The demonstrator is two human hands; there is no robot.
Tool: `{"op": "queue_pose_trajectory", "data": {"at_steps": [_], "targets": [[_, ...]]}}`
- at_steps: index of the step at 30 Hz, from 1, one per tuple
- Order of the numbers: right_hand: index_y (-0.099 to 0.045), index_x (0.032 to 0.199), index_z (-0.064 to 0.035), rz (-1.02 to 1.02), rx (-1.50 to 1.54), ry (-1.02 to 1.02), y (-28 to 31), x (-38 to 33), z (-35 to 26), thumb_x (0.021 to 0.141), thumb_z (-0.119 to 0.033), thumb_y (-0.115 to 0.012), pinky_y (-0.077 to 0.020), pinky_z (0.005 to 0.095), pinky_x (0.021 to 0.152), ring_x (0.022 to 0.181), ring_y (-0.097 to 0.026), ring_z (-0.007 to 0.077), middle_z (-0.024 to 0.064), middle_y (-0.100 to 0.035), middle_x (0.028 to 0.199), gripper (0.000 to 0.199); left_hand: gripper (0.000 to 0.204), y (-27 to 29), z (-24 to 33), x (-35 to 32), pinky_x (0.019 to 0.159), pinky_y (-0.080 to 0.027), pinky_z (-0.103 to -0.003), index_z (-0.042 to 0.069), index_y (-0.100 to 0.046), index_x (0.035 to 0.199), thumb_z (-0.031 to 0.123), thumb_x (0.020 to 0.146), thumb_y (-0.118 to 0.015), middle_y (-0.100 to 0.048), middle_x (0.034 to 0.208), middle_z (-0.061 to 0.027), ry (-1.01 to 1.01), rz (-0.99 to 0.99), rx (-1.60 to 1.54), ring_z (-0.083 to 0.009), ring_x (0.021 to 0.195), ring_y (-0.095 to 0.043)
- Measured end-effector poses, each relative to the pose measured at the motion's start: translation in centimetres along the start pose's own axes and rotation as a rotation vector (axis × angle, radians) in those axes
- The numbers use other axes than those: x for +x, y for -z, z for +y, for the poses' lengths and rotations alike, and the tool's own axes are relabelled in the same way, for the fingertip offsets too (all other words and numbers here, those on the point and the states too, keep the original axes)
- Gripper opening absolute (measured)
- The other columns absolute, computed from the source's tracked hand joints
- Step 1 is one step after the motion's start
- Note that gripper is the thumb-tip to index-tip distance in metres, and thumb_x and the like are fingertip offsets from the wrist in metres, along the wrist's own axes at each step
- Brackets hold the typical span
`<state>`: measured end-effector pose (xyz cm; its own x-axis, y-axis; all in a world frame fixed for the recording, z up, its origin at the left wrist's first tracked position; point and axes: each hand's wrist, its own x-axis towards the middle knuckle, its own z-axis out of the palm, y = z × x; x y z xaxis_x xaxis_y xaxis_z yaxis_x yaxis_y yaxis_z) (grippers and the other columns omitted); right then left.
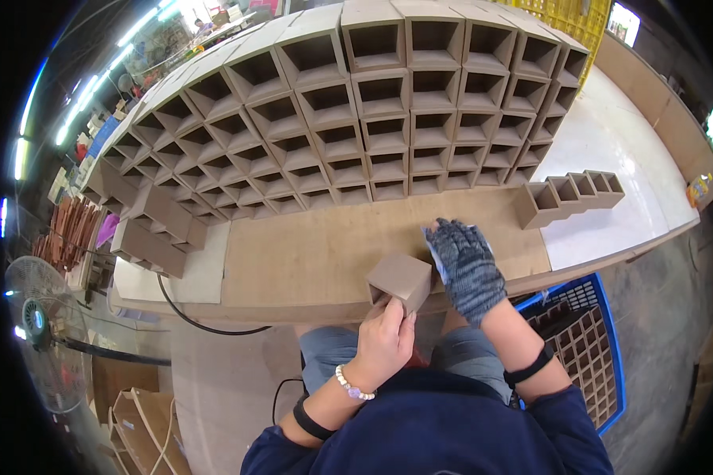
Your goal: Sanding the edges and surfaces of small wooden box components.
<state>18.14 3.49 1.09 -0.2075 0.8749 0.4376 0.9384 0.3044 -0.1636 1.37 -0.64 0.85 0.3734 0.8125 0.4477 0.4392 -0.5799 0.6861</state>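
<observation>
My bare left hand (384, 344), with a beaded bracelet at the wrist, is closed on the near lower edge of a brown open-ended square box (404, 276). The box is tilted over the front edge of the workbench (317, 245), its dark opening facing left. My right hand (469, 265) wears a grey fingerless knit glove and is just right of the box, apart from it. A thin pale bluish sheet (437, 257) shows along the glove's left side, under the palm and fingers; its kind is unclear.
Stacked brown boxes (388, 131) form a wall along the bench's back. Loose boxes (154, 237) sit at the left, and a short row (566, 198) at the right. A blue crate (602, 348) of boxes stands below right. A fan (43, 328) and black cable (206, 324) are left.
</observation>
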Motion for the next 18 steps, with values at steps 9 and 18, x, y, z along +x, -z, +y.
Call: {"op": "queue_pose_trajectory", "data": {"at_steps": [9,18], "targets": [[-0.056,0.112,-0.0081,0.044,-0.046,-0.018,-1.1,-0.3,1.0,0.081,-0.021,-0.047,-0.0328,0.0421,0.099,0.111,-0.05,0.0267,0.0133,-0.056,0.115,0.035,0.022,0.0,0.2,-0.3,0.063,-0.046,-0.043,-0.005,-0.05,0.095,0.0,0.075,-0.057,-0.057,0.073,-0.02,-0.035,-0.019,0.034,-0.0392,0.076,-0.057],[-0.055,0.111,-0.0054,0.002,0.173,0.228,1.4,-1.1,-3.1,0.077,-0.019,-0.05,-0.0308,0.0437,0.1,0.111,-0.049,0.0289,0.015,-0.054,0.115,0.036,0.018,0.3,0.0,-0.1,0.065,-0.047,-0.042,-0.005,-0.05,0.092,0.001,0.076,-0.057,-0.057,0.071,-0.0202,-0.007,0.017,-0.05,-0.0395,0.078,-0.057]]}}
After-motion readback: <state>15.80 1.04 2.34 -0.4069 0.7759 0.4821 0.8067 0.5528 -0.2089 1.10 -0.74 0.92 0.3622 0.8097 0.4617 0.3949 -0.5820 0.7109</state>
